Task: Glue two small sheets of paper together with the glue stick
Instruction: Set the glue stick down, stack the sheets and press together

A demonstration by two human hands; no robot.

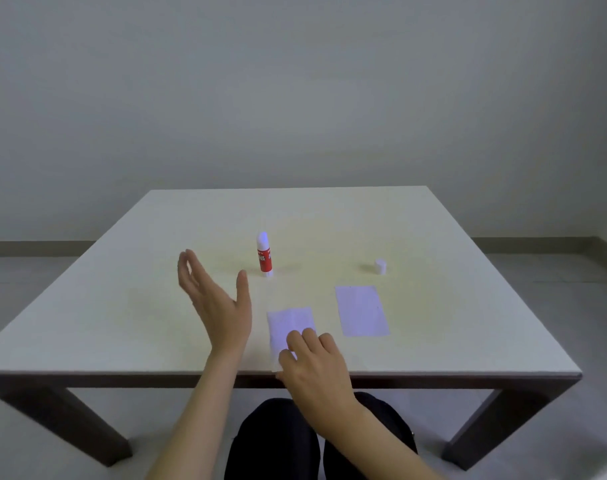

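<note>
A red and white glue stick (264, 255) stands upright and uncapped near the middle of the table. Its small white cap (380, 266) sits off to the right. Two small white paper sheets lie flat: one (289, 323) close to the front edge, the other (361, 310) to its right. My right hand (314, 367) rests with its fingertips pressed on the near part of the front sheet. My left hand (215, 299) hovers above the table left of that sheet, palm open, fingers spread, holding nothing, a short way below and left of the glue stick.
The pale table (122, 306) has dark legs, and its front edge runs just under my right hand. My knees in dark trousers (278, 441) show below the edge. A plain wall stands behind the table.
</note>
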